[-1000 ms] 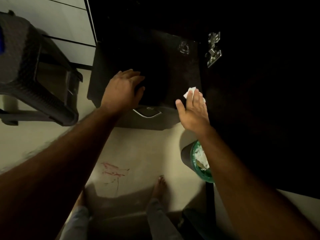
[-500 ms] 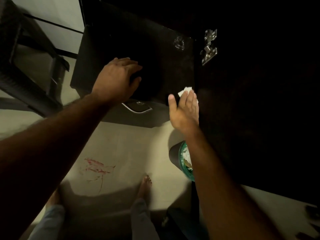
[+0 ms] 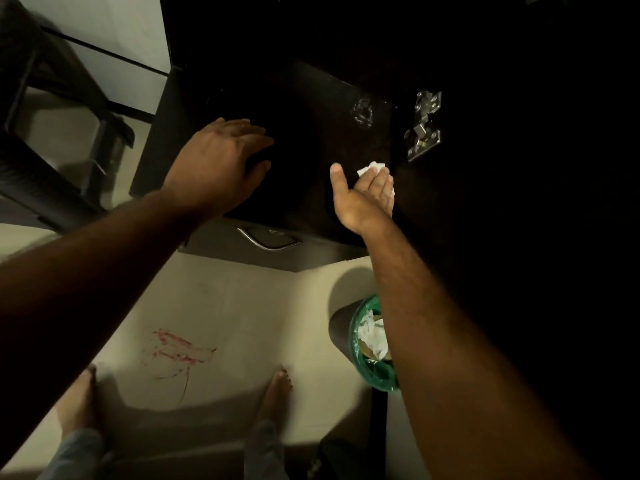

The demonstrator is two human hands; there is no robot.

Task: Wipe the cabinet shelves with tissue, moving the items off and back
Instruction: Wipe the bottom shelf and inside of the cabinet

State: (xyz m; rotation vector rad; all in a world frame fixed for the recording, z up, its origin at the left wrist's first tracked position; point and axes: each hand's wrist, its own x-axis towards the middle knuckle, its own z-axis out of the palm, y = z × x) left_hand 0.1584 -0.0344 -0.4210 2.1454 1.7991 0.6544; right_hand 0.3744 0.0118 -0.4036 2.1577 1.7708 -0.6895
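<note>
A: What has changed since half a second ago?

B: The right hand (image 3: 363,195) has turned. Earlier its back faced the camera with the fingers flat on the dark panel; now the palm faces up and left, thumb pointing upward. The tissue (image 3: 372,168) has stayed with it.

A: How is it held?

B: The right fingers curl round the tissue. The white wad shows above the fingertips and a bit shows at the far side of the hand, against the dark door (image 3: 311,140).

A: And the left hand (image 3: 221,164)?

B: Much where it was, spread on the door, fingers straight and loose, thumb below. It grasps nothing.

A: Where is the door in all this?

B: It swings out toward the person, a metal handle (image 3: 268,239) at its lower edge and a hinge (image 3: 424,126) at its right end. There's a pale ring mark (image 3: 363,112) just left of the hinge. The cabinet (image 3: 519,168) interior to the right is too dark to read; I cannot tell what is on the shelves.

A: Anything on the floor?

B: A bin (image 3: 370,344) with a green liner and crumpled white paper, partly behind the right forearm. A red smear (image 3: 173,348) on the floor, between two bare feet. A dark stool (image 3: 45,133) stands at the left.
</note>
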